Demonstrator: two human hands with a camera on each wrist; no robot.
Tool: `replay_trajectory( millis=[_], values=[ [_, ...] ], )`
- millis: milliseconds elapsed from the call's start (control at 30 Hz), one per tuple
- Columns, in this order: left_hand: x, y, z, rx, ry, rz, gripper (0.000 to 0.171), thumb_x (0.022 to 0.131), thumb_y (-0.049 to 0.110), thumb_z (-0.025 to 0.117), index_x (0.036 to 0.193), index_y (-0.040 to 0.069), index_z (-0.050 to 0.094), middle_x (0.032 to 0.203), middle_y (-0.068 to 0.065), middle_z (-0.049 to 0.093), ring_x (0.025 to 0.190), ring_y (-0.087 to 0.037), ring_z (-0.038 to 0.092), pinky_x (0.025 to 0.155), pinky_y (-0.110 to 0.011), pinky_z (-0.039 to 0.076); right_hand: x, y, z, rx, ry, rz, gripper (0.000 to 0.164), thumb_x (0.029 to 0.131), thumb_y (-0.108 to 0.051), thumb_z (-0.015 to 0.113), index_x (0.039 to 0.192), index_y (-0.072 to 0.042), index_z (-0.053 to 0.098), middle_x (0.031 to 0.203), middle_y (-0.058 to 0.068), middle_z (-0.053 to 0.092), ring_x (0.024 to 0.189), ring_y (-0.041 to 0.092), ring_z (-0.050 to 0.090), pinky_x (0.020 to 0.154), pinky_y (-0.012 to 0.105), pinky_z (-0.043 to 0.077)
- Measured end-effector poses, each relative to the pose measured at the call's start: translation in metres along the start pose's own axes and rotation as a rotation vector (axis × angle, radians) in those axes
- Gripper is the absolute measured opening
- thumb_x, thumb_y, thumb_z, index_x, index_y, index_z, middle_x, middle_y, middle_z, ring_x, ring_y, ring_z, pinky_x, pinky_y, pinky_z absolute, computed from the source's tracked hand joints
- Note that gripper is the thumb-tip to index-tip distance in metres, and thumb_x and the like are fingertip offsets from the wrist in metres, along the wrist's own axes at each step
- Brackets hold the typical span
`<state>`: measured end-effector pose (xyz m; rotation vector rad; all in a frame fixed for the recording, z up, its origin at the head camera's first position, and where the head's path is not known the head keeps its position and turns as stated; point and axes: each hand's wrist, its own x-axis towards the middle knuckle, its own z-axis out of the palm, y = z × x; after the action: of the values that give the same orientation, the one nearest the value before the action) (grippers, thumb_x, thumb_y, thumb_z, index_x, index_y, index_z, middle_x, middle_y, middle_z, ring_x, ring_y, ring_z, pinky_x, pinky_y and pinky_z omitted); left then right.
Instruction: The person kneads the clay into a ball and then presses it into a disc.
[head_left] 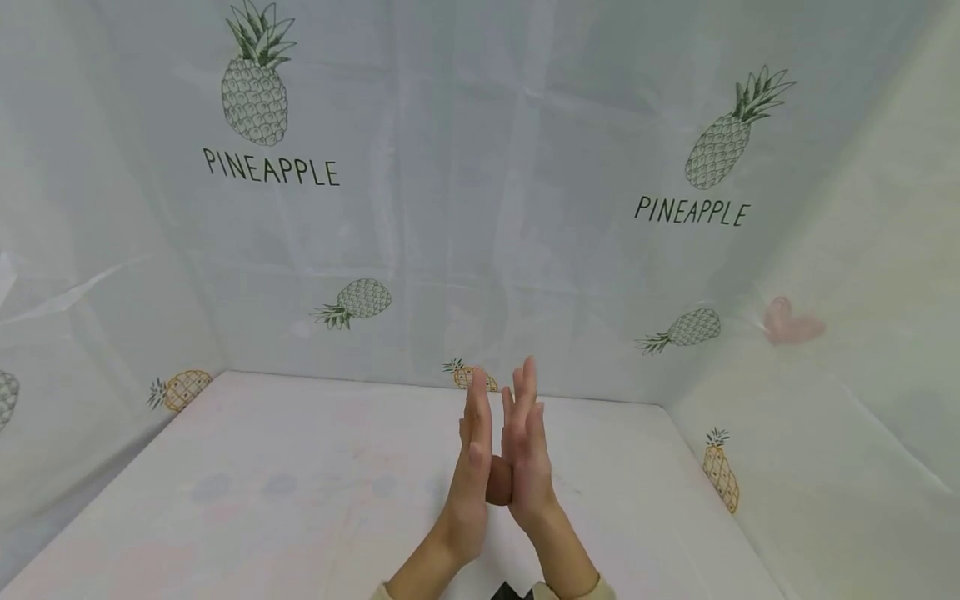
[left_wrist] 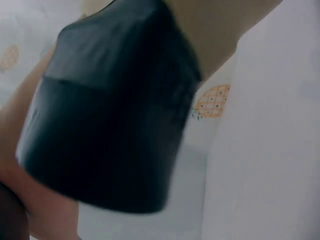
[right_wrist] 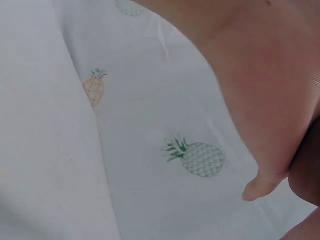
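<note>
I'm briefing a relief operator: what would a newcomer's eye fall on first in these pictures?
First, the brown rounded lump between the upright palms of the left hand and right hand, over the pale tabletop, low in the head view. Then the pineapple-printed sheet behind them, and the dark cuff-like object filling much of the left wrist view.

The lump [head_left: 499, 483] is brown, the sleeves [head_left: 600, 589] beige, the table [head_left: 315, 525] whitish; the pale sheet [head_left: 480, 208] carries green and orange pineapples [head_left: 255, 102].
</note>
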<state>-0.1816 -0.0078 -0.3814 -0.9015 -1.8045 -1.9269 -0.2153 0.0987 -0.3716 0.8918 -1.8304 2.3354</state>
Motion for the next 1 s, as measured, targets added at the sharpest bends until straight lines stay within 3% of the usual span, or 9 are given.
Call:
replay_trajectory(
  millis=[100, 300, 500, 667, 1000],
  values=[
    [0.003, 0.0, -0.006, 0.008, 0.021, 0.011, 0.06, 0.113, 0.045, 0.002, 0.17, 0.032, -0.012, 0.177, 0.011, -0.018, 0.163, -0.02, -0.022, 0.119, -0.066, -0.023, -0.001, 0.005, 0.005, -0.019, -0.047, 0.035, 0.062, 0.11, -0.06, 0.0, 0.167, -0.043, -0.017, 0.175, -0.01, -0.021, 0.162, 0.03, -0.019, 0.121, 0.071, -0.017],
    [0.01, -0.003, -0.024, -0.02, 0.084, -0.036, 0.065, 0.109, 0.06, 0.003, 0.168, 0.041, -0.014, 0.175, 0.014, -0.023, 0.159, -0.016, -0.03, 0.118, -0.062, -0.03, -0.004, 0.012, 0.018, -0.018, -0.141, 0.081, 0.058, 0.11, -0.058, -0.005, 0.166, -0.046, -0.017, 0.172, -0.022, -0.023, 0.162, 0.032, -0.019, 0.121, 0.07, -0.019],
    [0.016, -0.012, -0.034, -0.013, 0.133, -0.052, 0.068, 0.107, 0.067, 0.003, 0.168, 0.042, -0.014, 0.174, 0.016, -0.024, 0.159, -0.014, -0.03, 0.117, -0.062, -0.031, -0.007, 0.005, 0.025, -0.048, -0.166, 0.059, 0.06, 0.109, -0.057, -0.006, 0.166, -0.043, -0.021, 0.173, -0.018, -0.023, 0.162, 0.033, -0.02, 0.118, 0.075, -0.02],
    [0.017, -0.02, -0.031, 0.014, 0.155, -0.123, 0.067, 0.105, 0.07, 0.003, 0.167, 0.047, -0.013, 0.173, 0.019, -0.023, 0.158, -0.011, -0.029, 0.117, -0.064, -0.031, -0.008, -0.001, 0.023, -0.088, -0.13, 0.03, 0.059, 0.109, -0.057, -0.005, 0.165, -0.048, -0.018, 0.174, -0.017, -0.021, 0.162, 0.03, -0.019, 0.117, 0.075, -0.02],
    [0.006, -0.035, -0.011, 0.022, 0.074, -0.12, 0.06, 0.113, 0.045, 0.005, 0.169, 0.034, -0.013, 0.176, 0.011, -0.02, 0.161, -0.018, -0.025, 0.116, -0.069, -0.028, -0.005, -0.008, 0.009, -0.092, -0.024, -0.017, 0.06, 0.11, -0.057, 0.001, 0.167, -0.045, -0.014, 0.176, -0.012, -0.018, 0.164, 0.027, -0.013, 0.12, 0.071, -0.019]
  ],
)
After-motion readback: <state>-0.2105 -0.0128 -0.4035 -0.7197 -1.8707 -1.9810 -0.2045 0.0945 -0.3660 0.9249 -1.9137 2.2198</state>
